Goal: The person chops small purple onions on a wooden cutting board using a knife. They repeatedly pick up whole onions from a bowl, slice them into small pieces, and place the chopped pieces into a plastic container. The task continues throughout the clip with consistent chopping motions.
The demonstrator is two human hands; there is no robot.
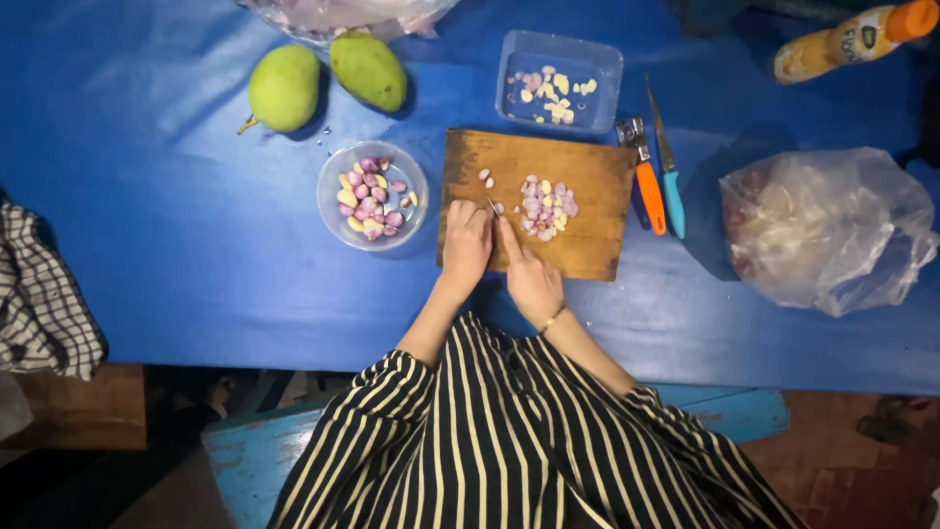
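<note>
Both hands together at the near-left of the wooden cutting board (578, 257): left hand (466, 243) pins a small piece, kind unclear; right hand (530, 279) clamped on a small knife (491, 205). Chopped shallot and garlic pile (544, 207) just right of the hands. Round bowl (337, 218) left of them holds many whole peeled shallots and garlic, so plenty uncut. Clear tub (605, 67) beyond holds a few slices.
</note>
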